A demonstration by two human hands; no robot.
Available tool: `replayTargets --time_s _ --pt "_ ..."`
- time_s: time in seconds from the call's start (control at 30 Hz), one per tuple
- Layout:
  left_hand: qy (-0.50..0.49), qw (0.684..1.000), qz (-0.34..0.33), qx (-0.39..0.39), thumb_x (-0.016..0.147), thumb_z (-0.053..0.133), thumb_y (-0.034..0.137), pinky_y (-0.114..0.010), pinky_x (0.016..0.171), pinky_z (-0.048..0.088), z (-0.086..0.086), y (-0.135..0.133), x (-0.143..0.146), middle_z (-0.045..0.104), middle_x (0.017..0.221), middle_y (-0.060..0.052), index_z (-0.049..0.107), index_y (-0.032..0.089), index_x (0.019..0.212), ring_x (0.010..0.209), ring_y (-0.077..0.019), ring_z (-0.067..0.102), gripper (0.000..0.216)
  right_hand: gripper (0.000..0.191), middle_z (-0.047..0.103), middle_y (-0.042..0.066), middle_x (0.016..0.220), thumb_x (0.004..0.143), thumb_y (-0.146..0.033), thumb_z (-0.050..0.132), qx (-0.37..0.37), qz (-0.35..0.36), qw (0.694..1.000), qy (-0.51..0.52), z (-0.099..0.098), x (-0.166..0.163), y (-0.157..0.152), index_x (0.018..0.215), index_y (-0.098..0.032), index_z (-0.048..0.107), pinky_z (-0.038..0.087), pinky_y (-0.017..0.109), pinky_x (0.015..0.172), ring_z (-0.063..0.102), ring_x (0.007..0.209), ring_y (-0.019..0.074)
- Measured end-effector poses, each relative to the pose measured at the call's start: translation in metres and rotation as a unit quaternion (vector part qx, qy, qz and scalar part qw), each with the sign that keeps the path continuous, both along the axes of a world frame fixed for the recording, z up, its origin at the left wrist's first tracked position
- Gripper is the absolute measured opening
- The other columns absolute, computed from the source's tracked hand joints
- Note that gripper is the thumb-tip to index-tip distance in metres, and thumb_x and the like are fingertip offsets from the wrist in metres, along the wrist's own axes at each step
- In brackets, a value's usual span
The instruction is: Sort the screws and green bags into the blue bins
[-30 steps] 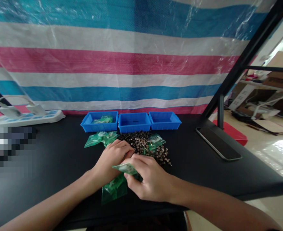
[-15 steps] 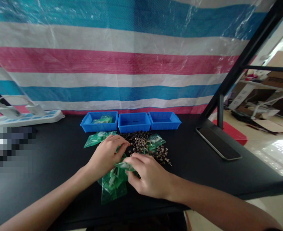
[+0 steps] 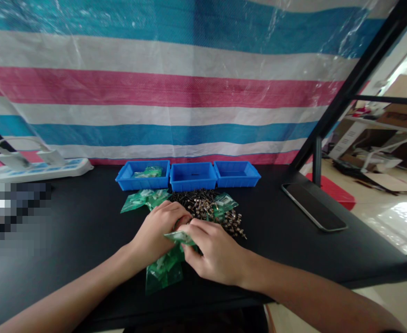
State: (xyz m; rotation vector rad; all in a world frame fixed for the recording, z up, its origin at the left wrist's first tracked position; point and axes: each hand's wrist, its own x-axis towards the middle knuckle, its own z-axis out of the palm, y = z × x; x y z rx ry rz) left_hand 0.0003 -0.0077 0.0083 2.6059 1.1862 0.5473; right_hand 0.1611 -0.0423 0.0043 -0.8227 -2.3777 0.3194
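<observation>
My right hand (image 3: 214, 252) is closed, pinching a small green plastic bag (image 3: 179, 237) between thumb and fingers. My left hand (image 3: 163, 227) has its fingers curled together against the fingertips of the right; whatever they may hold is hidden. Below both hands lie more green plastic bags (image 3: 164, 274) with pale labels. Just beyond the fingers spreads a pile of small metal screws (image 3: 233, 222), brassy ones in front and dark ones (image 3: 203, 194) behind. One green bag (image 3: 224, 203) rests on the pile, and others (image 3: 144, 198) lie left of it.
Three blue trays stand in a row at the back: the left tray (image 3: 120, 178) holds green bags, beside the middle tray (image 3: 192, 184) and right tray (image 3: 238, 181). A phone (image 3: 314, 206) lies to the right. A power strip (image 3: 75, 169) is at the far left, before a striped sheet (image 3: 189, 88).
My left hand has moved right and slightly nearer, its fingers now meeting those of the right hand. The right hand and its bag have stayed nearly still.
</observation>
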Motion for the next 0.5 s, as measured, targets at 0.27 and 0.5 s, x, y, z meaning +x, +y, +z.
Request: replayTargets --time_s 0.27,0.5 --pt "-0.087 0.993 0.064 -0.047 0.085 0.039 0.023 -0.029 0.076 0.044 0.012 0.004 -0.001 0.067 0.088 -0.004 0.063 0.017 0.084 0.084 -0.0184 0.059 0.026 0.018 0.055 0.004 0.081 0.079 -0.013 0.048 0.026 -0.016 0.998 -0.055 0.0 0.002 0.001 0.095 -0.017 0.055 0.046 0.028 0.076 0.054 0.079 0.0167" --pt "-0.176 0.97 0.074 -0.153 0.084 0.041 0.027 -0.027 0.075 0.045 0.019 0.003 -0.003 0.066 0.087 -0.003 0.061 0.016 0.091 0.083 -0.018 0.06 0.024 0.027 0.047 0.006 0.088 0.077 -0.006 0.043 0.039 -0.026 0.998 -0.029 -0.003 0.006 0.005 0.096 -0.017 0.06 0.045 0.027 0.076 0.05 0.082 0.0165"
